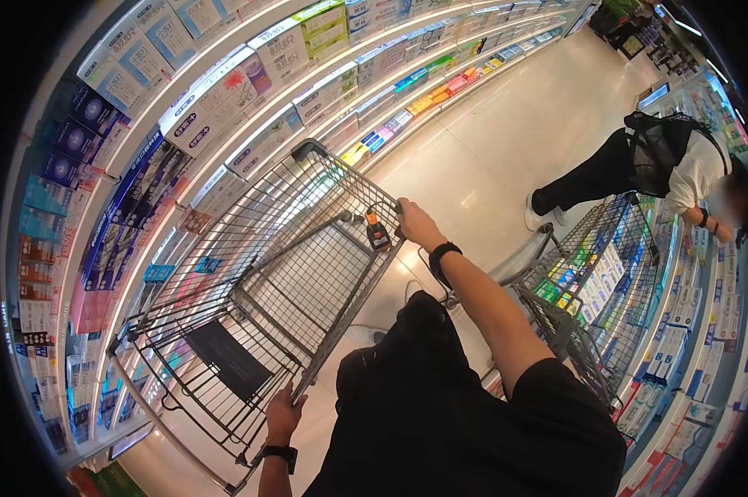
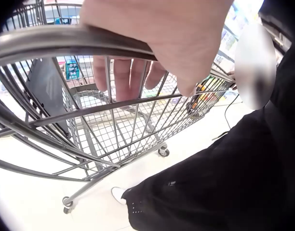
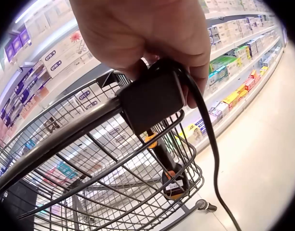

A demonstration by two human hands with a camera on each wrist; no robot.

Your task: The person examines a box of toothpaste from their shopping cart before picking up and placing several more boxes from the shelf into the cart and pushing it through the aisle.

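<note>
A grey wire shopping cart point(image 1: 307, 257) stands at a slant before the person. The left hand point(image 1: 283, 414) grips its side rail near the lower end; in the left wrist view the left hand point(image 2: 152, 48) has its fingers curled over the rail point(image 2: 65, 41). At the rail's upper corner, the right hand point(image 1: 419, 225) holds on, and in the right wrist view the right hand point(image 3: 147, 38) curls round the black corner piece point(image 3: 152, 101), with a black cable hanging beside it. A dark bottle with an orange cap point(image 1: 377, 232) stands in the cart near the right hand.
Shelves of boxed goods point(image 1: 225, 99) line the left side, and another shelf point(image 1: 680, 331) the right. A person in a white top point(image 1: 697, 178) bends toward the right shelf beside a second cart point(image 1: 589, 290) holding packages. Pale floor point(image 1: 490, 149) runs between the shelves.
</note>
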